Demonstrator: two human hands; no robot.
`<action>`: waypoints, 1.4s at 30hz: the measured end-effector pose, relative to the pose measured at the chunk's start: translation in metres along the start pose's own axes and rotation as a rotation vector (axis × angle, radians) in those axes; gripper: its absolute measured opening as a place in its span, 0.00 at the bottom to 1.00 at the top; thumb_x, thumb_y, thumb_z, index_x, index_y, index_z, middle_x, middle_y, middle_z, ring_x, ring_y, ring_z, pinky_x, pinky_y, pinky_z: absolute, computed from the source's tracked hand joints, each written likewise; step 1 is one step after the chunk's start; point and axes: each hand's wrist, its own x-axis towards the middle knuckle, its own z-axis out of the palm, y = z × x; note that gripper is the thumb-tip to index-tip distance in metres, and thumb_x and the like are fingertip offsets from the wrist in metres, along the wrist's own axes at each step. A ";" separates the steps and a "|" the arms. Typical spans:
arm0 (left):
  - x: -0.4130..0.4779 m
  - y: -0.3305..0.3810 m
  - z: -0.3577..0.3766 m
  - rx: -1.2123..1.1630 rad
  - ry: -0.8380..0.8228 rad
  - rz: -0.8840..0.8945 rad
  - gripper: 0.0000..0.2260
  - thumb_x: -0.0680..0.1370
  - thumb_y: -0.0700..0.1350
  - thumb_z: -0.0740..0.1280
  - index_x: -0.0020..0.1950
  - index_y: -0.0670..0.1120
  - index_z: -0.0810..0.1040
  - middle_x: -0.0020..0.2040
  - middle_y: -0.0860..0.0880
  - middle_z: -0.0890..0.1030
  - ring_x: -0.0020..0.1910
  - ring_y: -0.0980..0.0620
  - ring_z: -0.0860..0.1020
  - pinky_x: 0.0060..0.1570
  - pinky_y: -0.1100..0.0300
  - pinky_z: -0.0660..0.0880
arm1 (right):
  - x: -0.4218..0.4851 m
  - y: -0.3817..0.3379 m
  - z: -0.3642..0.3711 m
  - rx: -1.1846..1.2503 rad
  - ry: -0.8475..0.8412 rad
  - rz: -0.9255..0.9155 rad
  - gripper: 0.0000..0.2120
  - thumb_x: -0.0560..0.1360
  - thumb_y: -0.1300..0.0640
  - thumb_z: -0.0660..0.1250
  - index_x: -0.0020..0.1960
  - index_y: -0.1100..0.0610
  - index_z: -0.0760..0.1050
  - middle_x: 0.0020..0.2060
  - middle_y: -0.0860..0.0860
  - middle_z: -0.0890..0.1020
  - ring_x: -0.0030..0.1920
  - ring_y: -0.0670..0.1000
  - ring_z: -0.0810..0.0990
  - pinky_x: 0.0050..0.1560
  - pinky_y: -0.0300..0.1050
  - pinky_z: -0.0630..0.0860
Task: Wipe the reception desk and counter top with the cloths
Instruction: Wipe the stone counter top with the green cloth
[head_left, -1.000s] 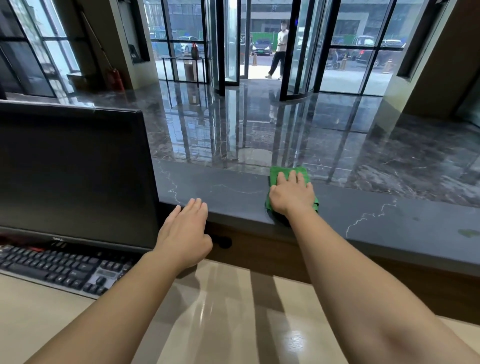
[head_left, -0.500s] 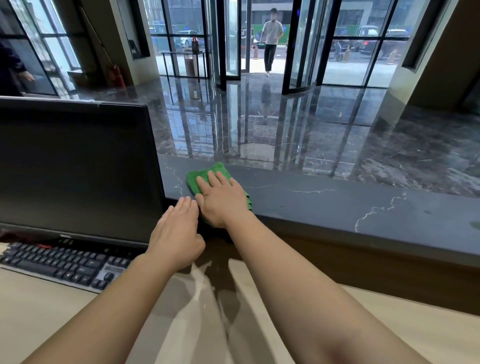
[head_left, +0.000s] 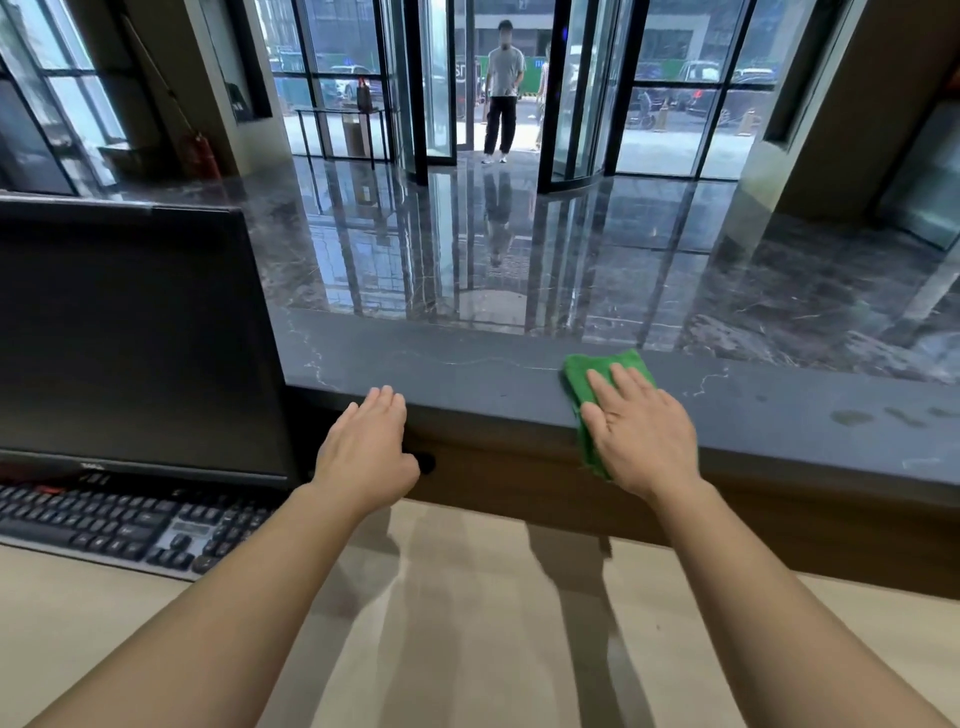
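Note:
A green cloth (head_left: 592, 374) lies on the dark grey stone counter top (head_left: 467, 374), draped a little over its near edge. My right hand (head_left: 641, 434) presses flat on the cloth, fingers spread. My left hand (head_left: 366, 447) rests with its fingertips on the counter's near edge, to the left, holding nothing. Below the counter lies the pale beige desk surface (head_left: 467, 623), which both forearms cross.
A black monitor (head_left: 130, 338) stands at the left with a black keyboard (head_left: 114, 525) in front of it. Damp smears (head_left: 852, 417) mark the counter at the right. Beyond is a glossy marble lobby floor (head_left: 519, 249); a person (head_left: 503, 93) stands at the revolving door.
My right hand has slid the green cloth to the right along the counter, away from the monitor. My left hand has stayed at the counter's edge. The person at the door has come nearer.

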 end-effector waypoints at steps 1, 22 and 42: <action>0.000 0.000 -0.001 -0.002 -0.002 0.001 0.32 0.78 0.44 0.60 0.79 0.42 0.49 0.80 0.46 0.49 0.78 0.51 0.46 0.76 0.55 0.46 | -0.003 0.005 0.000 -0.006 0.009 0.036 0.25 0.83 0.44 0.44 0.79 0.48 0.53 0.79 0.51 0.55 0.78 0.51 0.53 0.75 0.49 0.54; -0.016 -0.046 0.020 -0.082 0.093 -0.058 0.23 0.70 0.38 0.60 0.66 0.42 0.67 0.69 0.43 0.68 0.73 0.46 0.61 0.73 0.52 0.59 | 0.039 -0.209 0.028 0.071 0.067 -0.504 0.28 0.81 0.56 0.56 0.78 0.56 0.53 0.77 0.56 0.57 0.77 0.55 0.56 0.72 0.50 0.54; -0.032 0.082 0.038 0.064 0.089 0.166 0.33 0.77 0.44 0.58 0.79 0.43 0.47 0.80 0.46 0.48 0.78 0.51 0.44 0.77 0.55 0.45 | -0.002 -0.044 0.017 0.047 0.124 -0.427 0.28 0.80 0.52 0.62 0.78 0.52 0.59 0.76 0.52 0.63 0.75 0.54 0.62 0.71 0.50 0.59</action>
